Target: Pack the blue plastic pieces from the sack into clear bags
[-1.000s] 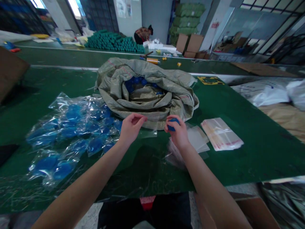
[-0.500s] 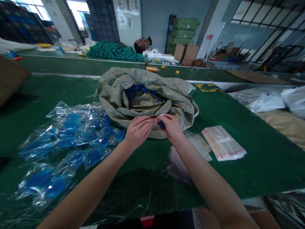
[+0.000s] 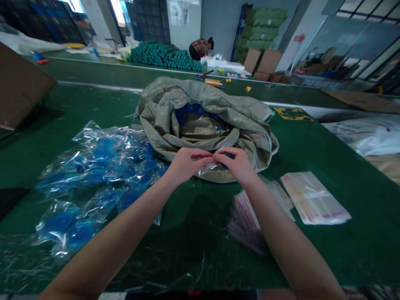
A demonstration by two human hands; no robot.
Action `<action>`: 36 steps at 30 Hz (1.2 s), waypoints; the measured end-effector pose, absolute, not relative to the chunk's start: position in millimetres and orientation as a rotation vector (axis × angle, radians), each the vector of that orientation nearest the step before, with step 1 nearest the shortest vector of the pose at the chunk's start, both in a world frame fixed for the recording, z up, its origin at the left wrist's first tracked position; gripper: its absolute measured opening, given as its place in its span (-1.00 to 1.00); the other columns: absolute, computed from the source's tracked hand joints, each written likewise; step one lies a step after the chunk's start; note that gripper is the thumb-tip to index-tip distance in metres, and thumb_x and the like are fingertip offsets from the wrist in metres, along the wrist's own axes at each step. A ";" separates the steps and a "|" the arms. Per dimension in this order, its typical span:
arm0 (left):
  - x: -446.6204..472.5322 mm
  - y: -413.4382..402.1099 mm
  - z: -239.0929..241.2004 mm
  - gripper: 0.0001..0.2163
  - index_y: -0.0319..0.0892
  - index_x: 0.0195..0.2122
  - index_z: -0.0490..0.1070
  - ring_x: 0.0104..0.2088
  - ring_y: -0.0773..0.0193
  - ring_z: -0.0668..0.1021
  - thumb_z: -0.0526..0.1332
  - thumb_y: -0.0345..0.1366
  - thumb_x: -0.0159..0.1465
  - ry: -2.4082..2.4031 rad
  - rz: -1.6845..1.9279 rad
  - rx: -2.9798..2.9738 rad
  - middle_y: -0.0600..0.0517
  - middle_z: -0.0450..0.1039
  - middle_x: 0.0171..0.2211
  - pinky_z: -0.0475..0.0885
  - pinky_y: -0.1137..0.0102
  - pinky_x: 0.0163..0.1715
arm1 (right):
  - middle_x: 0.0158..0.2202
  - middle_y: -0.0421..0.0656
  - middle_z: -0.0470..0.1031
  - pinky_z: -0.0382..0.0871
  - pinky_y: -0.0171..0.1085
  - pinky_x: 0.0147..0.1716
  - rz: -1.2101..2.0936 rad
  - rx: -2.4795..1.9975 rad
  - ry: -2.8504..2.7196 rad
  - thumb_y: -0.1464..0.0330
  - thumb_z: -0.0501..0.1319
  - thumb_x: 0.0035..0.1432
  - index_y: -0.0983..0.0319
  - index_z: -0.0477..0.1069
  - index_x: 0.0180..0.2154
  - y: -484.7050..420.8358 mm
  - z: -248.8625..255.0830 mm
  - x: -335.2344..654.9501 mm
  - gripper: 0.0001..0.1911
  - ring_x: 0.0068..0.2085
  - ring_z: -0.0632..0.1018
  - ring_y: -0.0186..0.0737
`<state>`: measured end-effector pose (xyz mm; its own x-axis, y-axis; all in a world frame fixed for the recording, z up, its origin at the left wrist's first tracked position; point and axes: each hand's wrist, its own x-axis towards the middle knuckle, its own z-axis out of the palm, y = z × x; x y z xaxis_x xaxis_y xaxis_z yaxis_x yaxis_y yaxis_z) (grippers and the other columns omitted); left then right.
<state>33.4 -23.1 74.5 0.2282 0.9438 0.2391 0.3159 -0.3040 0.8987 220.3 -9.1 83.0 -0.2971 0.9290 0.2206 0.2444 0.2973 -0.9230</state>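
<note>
My left hand (image 3: 190,164) pinches a clear plastic bag (image 3: 206,167) between thumb and fingers, in front of the sack. Close against it, my right hand (image 3: 236,162) is closed round a small dark blue piece (image 3: 228,156), mostly hidden by the fingers; its fingertips also meet the edge of the bag. Behind both hands slumps an open grey-green woven sack (image 3: 159,110) with blue round pieces (image 3: 195,109) inside. On the left lie several blue discs in clear bags (image 3: 104,154). A loose fan of clear bags (image 3: 246,208) lies beneath my right forearm.
A neat stack of clear bags (image 3: 314,196) lies on the green table (image 3: 340,166) at right. A cardboard piece (image 3: 21,87) stands at far left. Beyond, a second bench carries green rods (image 3: 164,56) and an orange tube (image 3: 213,82); a person (image 3: 200,48) bends behind it.
The camera view has tilted down and turned left, so everything shifts in the picture. My hands remain together at the sack's front; more of the clear bag shows below my left fingers.
</note>
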 end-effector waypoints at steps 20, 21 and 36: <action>39.5 -29.5 82.3 -0.87 -0.19 -0.30 0.55 -0.32 0.29 0.57 0.22 -0.31 0.21 1.341 1.038 1.949 0.04 0.59 -0.34 0.45 0.42 -0.26 | -0.42 -0.22 0.57 0.32 -0.30 -0.22 0.716 -1.184 -2.002 0.39 0.19 0.08 0.24 0.52 -0.45 -19.2 101.0 221.2 -0.86 -0.31 0.54 -0.26; 40.5 -29.9 81.1 -0.88 -0.20 -0.31 0.53 -0.34 0.29 0.57 0.22 -0.31 0.21 1.365 1.045 1.938 0.04 0.58 -0.35 0.45 0.42 -0.29 | -0.42 -0.22 0.57 0.31 -0.31 -0.23 0.701 -1.194 -2.017 0.39 0.19 0.08 0.24 0.52 -0.45 -20.7 102.2 219.9 -0.86 -0.32 0.54 -0.26; 51.0 -58.1 96.6 -0.92 -0.17 -0.43 0.34 -0.49 0.34 0.41 0.18 -0.37 0.21 1.743 1.452 2.223 0.09 0.38 -0.50 0.32 0.41 -0.44 | -0.53 -0.18 0.49 0.26 -0.29 -0.40 -0.028 -1.440 -1.889 0.37 0.18 0.09 0.23 0.43 -0.52 -57.1 115.2 202.2 -0.83 -0.46 0.49 -0.26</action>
